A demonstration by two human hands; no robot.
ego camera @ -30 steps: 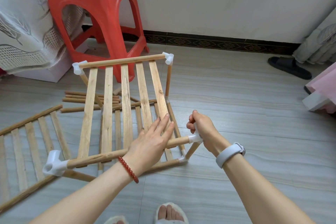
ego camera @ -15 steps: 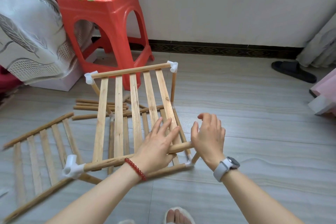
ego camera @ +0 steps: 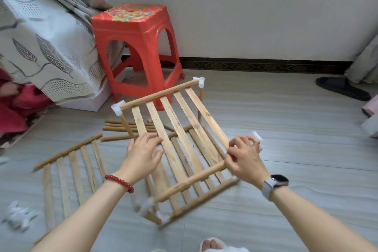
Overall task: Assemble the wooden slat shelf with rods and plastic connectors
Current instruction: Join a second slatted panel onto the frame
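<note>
Two hands meet the half-built slat shelf (ego camera: 180, 139) at the floor's centre: the left hand (ego camera: 141, 155) rests on its slats, fingers spread wide, and the right hand (ego camera: 244, 156) pinches the near rod (ego camera: 196, 180) at its right end. Bare floor (ego camera: 286, 129) opens toward 3 o'clock (a black slipper (ego camera: 341, 88) lies at 2). A red stool (ego camera: 137, 47) crowds 12, loose rods (ego camera: 122, 127) and a spare slat panel (ego camera: 71, 168) 9; no readable writing.

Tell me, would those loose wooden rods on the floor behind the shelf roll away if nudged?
Probably: the loose rods look round and smooth, lying flat on slick-looking floor tiles. They seem thin and light, so a nudge should move them. Bunched together, they may just knock into each other.
</note>
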